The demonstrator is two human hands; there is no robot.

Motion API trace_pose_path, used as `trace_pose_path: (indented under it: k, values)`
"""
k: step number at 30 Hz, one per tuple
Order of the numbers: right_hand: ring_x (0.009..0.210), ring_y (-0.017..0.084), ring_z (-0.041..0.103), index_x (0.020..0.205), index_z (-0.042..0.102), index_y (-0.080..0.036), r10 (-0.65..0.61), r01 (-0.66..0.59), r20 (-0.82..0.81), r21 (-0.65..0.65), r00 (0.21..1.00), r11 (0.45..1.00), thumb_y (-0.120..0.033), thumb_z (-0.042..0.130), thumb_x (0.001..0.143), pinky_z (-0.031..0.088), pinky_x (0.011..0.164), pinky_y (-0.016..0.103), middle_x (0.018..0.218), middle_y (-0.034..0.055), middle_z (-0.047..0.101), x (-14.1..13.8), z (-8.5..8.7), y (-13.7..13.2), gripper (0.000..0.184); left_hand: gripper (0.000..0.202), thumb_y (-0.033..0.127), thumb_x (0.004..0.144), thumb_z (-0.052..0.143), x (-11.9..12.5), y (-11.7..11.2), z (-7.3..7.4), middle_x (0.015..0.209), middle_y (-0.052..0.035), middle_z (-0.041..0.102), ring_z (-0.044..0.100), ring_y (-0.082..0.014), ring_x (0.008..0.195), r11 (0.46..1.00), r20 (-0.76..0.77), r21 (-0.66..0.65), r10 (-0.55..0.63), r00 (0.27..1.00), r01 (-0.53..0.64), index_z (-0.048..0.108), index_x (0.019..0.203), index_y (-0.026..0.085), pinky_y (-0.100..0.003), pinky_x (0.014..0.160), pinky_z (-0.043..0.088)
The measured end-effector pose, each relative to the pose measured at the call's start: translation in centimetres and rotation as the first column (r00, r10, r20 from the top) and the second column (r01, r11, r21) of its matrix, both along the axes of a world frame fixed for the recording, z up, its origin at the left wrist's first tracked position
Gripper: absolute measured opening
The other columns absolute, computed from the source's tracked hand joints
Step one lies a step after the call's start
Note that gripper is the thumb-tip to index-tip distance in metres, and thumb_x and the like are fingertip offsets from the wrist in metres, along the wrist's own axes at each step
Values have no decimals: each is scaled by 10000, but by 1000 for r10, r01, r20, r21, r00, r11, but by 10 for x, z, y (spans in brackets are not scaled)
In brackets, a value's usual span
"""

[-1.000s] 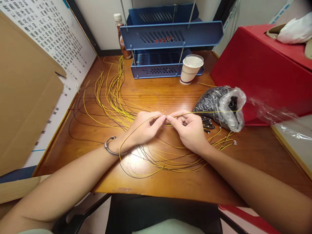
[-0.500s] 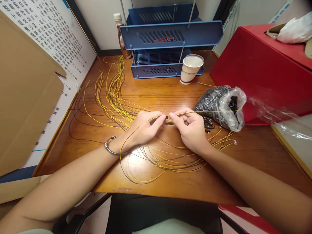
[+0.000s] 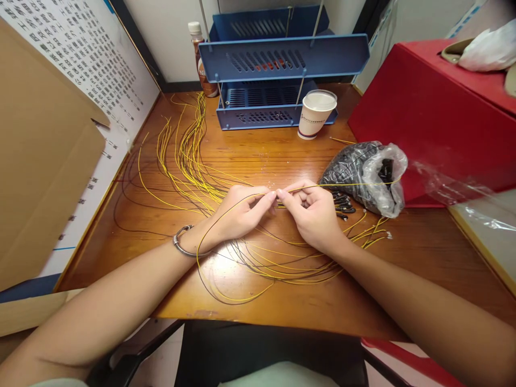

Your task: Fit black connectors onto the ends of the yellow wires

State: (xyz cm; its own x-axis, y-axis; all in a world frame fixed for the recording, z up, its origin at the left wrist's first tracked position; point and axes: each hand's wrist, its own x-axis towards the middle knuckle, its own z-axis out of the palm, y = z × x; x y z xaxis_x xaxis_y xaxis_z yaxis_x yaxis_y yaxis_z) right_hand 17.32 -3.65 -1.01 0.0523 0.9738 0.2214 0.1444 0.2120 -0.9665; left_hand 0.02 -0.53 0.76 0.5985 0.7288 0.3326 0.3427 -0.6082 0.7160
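Thumb and fingers of my left hand [image 3: 244, 209] pinch a thin yellow and black wire [image 3: 220, 217] above the middle of the desk. My right hand [image 3: 312, 212] pinches the same wire, its fingertips touching those of my left. From there the wire loops down past my left wrist and also runs right, over the bag. Whatever sits between the fingertips is hidden. Behind and left of my hands lies a bundle of yellow and black wires [image 3: 193, 150]. More loose wires [image 3: 290, 279] curve below my hands. Small black parts [image 3: 342, 204] lie just right of my right hand.
A clear plastic bag of black parts [image 3: 350, 164] lies at the right, against a red box [image 3: 423, 118]. A paper cup [image 3: 316, 115] stands by the blue tray rack [image 3: 282, 59], with a bottle [image 3: 205, 70] at its left. Cardboard [image 3: 44, 145] leans on the left.
My right hand has shifted slightly left, and the fingertips of both hands have closed together, covering the small dark piece that showed between them. The rest looks the same.
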Motion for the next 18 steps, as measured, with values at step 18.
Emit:
trace_pose_path:
  k: [18]
  values:
    - [442,62,295,800,597,-178,-31,31,-37,3,999,1000,-277,680,852,197,442,240,501,-101,373,0,1,-1,139,382,271,1033,446,0,1,-1,657,11,668,581,-83,583,997,-35,-17,76,997,-76,683,762,145,-212,630,432]
